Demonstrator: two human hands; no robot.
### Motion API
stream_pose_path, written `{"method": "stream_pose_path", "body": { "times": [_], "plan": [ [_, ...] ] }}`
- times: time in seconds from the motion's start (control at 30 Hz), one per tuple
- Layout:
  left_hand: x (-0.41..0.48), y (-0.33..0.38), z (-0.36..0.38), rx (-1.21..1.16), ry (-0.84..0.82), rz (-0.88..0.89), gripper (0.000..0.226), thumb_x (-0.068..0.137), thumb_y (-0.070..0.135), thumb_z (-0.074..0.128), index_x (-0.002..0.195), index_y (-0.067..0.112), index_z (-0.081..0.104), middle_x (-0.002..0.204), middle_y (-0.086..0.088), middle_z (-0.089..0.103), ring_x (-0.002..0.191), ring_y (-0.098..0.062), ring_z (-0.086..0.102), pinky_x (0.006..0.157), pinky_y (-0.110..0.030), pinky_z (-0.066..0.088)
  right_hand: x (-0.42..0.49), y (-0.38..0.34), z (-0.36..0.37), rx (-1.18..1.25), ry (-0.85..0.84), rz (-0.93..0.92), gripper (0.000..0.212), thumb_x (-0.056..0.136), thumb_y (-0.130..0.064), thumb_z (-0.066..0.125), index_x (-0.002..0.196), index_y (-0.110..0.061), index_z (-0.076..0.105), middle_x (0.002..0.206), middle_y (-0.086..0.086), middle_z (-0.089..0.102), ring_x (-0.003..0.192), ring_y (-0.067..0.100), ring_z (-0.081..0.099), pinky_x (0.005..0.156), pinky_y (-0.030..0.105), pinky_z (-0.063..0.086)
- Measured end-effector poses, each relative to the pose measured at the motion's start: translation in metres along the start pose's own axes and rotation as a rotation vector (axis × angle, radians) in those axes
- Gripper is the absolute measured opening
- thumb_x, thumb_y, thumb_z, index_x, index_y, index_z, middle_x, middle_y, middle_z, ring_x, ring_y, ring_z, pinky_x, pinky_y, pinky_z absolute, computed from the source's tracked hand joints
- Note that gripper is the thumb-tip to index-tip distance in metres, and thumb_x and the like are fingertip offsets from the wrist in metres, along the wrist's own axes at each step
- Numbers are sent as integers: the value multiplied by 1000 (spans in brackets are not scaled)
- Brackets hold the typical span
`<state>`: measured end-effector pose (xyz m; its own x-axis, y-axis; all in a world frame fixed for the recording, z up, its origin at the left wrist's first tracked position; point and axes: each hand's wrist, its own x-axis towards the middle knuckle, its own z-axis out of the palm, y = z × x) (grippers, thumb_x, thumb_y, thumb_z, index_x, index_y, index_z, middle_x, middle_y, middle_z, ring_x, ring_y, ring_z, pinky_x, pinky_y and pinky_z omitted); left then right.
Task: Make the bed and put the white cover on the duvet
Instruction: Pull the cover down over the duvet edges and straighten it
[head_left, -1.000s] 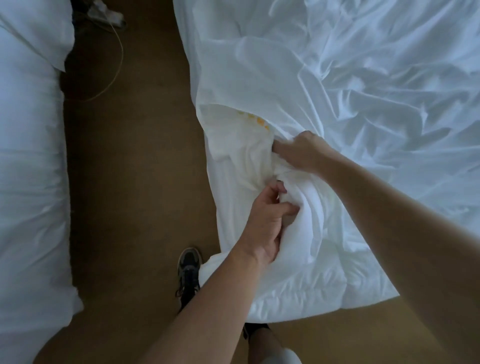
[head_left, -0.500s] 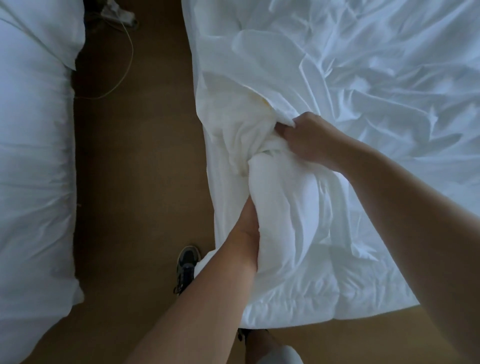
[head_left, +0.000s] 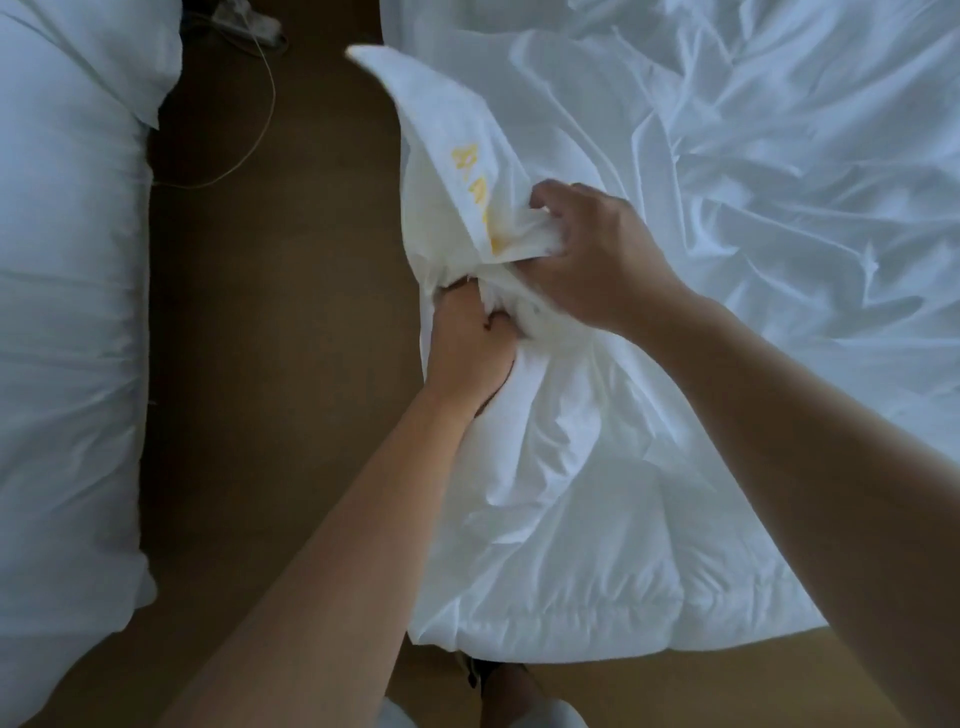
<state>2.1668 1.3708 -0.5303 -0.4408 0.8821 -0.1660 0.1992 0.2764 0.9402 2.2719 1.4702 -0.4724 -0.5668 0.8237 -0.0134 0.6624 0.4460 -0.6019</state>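
Slippage is the main risk: white cover (head_left: 441, 171), its yellow-lettered flap raised, is clenched in the right grip (head_left: 597, 260), and bunched duvet (head_left: 571, 571) fabric is clenched in the left grip (head_left: 467, 348), the two grips touching, just beside the floor (head_left: 285, 312). If either hold is eased, the corner is probably lost inside the cover; overhanging quilting could be dragged down.

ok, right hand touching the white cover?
Touching. Head view: the right hand has its fingers curled into the white cover, bunching it just below the yellow lettering.
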Motion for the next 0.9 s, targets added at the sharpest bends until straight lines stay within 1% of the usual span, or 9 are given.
{"method": "stream_pose_path", "body": {
  "times": [0.07,0.13,0.23,0.3,0.37,0.57,0.67,0.73,0.9],
  "plan": [
    [0,-4,-7,73,-19,-41,33,81,-14,48,71,17,50,67,5,53,65,12,54,61,-7,39,-1,-3,8,-5,-88,-22,25,82,-45,74,80,-33,52,79,-5,48,68,12,47,59,17,33],
    [-7,-5,-14,-168,-53,-193,24,87,-2,51,84,18,63,80,-3,67,80,5,62,74,-15,48,0,-6,18,-32,-141,-23,19,85,-38,71,77,-28,57,74,-8,45,70,15,51,61,22,36],
    [-21,-3,-28,-804,-193,-564,29,95,18,51,115,8,69,100,-10,73,96,-25,70,79,-35,58,4,-12,33,-94,-257,17,21,89,-29,61,106,-28,73,75,-14,52,83,17,56,66,25,38],
    [-27,-9,-40,-879,-248,-615,39,96,18,55,133,11,61,120,-17,71,107,-31,70,87,-41,59,5,-14,39,-65,-350,75,29,92,-27,56,115,-38,71,83,-14,58,78,11,54,60,18,37],
    [-24,-19,-53,-810,-231,-552,44,91,8,60,134,17,61,125,-17,69,111,-33,69,90,-45,59,2,-15,45,-20,-405,109,22,96,-25,53,101,-39,69,80,-13,58,72,6,53,55,10,36],
    [12,-47,-83,-125,184,-322,17,80,-1,55,80,6,71,70,1,63,63,-9,54,60,-29,44,-19,-41,81,-36,-350,32,13,92,-12,60,80,-9,65,71,1,59,75,28,60,63,22,34],
    [15,-65,-85,-98,325,-283,15,83,-1,57,82,10,67,72,9,63,58,1,53,60,-25,44,-37,-64,107,-32,-424,34,36,94,-16,57,63,-20,40,64,-6,44,69,27,52,66,29,35],
    [11,-78,-87,-112,301,-309,16,85,1,60,96,11,67,85,5,68,69,3,61,67,-28,54,-46,-69,122,-32,-443,74,41,97,-19,54,62,-21,32,63,-5,43,66,24,48,64,30,33],
    [3,-105,-100,-178,22,-158,29,86,7,66,114,13,63,108,-12,70,100,-26,70,85,-51,59,-64,-79,138,-66,-482,153,20,88,-20,58,79,-18,41,86,-6,44,81,23,49,77,35,42]
  ]
}}
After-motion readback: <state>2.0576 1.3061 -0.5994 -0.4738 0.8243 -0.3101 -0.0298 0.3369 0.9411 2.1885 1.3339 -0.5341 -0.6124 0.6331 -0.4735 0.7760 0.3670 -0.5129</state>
